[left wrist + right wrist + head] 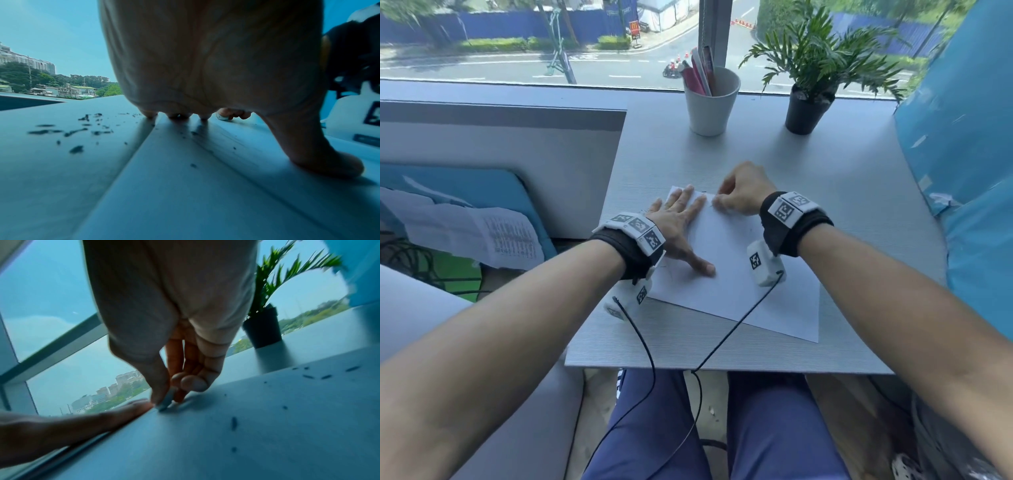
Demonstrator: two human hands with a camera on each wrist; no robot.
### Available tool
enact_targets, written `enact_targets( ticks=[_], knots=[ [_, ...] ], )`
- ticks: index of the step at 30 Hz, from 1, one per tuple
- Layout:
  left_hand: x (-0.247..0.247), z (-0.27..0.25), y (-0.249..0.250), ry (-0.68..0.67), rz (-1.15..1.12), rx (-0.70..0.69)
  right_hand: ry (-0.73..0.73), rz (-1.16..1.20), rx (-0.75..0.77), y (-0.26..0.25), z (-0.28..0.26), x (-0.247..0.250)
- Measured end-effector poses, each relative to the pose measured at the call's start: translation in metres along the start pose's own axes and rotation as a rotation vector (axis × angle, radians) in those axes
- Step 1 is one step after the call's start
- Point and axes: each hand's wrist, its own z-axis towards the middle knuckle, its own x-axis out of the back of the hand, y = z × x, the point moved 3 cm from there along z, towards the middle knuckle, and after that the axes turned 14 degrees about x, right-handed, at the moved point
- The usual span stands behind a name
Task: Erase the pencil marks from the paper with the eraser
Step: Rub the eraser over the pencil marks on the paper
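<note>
A white sheet of paper (736,274) lies at an angle on the grey table (842,192). My left hand (681,222) lies flat on the sheet's far left part, fingers straight and spread, thumb pressed down nearer me. My right hand (743,195) is at the sheet's far edge, just right of the left fingertips. Its thumb and fingers pinch a small pale eraser (167,400) whose end touches the paper (246,434). In the left wrist view the eraser (221,117) shows beyond my palm. Faint pencil lines remain near the eraser. Dark eraser crumbs (76,131) lie on the table and the sheet.
A white cup (710,102) with pens and a potted plant (811,99) stand at the table's far edge by the window. A grey partition (500,154) rises on the left. Blue cushions (969,154) are on the right. Two black cables (726,339) cross the table's near edge.
</note>
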Motion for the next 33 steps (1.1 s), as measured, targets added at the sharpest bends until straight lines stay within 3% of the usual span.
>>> enact_targets(
  ticks=[4,8,13,17,19,21,24,27,29,33],
  knots=[
    [0.000,-0.002,-0.002,0.005,0.003,-0.002,-0.215,0.004,0.063,-0.011,-0.004,-0.009],
    [-0.001,0.002,-0.001,0.003,0.025,0.001,-0.021,-0.003,-0.046,0.013,-0.017,0.024],
    [-0.001,-0.002,-0.003,0.024,0.085,-0.023,-0.182,-0.035,-0.251,0.051,-0.059,0.027],
    [0.003,-0.007,-0.003,0.062,0.295,0.139,-0.128,0.075,-0.232,0.063,-0.064,0.028],
    [0.007,-0.015,0.009,0.151,0.373,0.166,-0.145,0.172,-0.230,0.068,-0.065,0.029],
    [0.003,-0.027,0.035,0.219,0.378,-0.053,-0.171,0.272,-0.218,0.074,-0.065,0.029],
    [-0.025,-0.050,0.077,0.058,0.360,-0.492,-0.188,0.296,-0.188,0.076,-0.065,0.029],
    [-0.042,-0.041,0.078,-0.025,0.293,-0.590,-0.217,0.240,-0.169,0.073,-0.062,0.031],
    [-0.032,-0.024,0.062,0.029,0.266,-0.531,-0.251,0.194,-0.159,0.070,-0.061,0.031],
    [0.004,0.009,0.018,0.058,0.219,-0.150,-0.281,0.111,-0.157,0.069,-0.058,0.030]
  ],
)
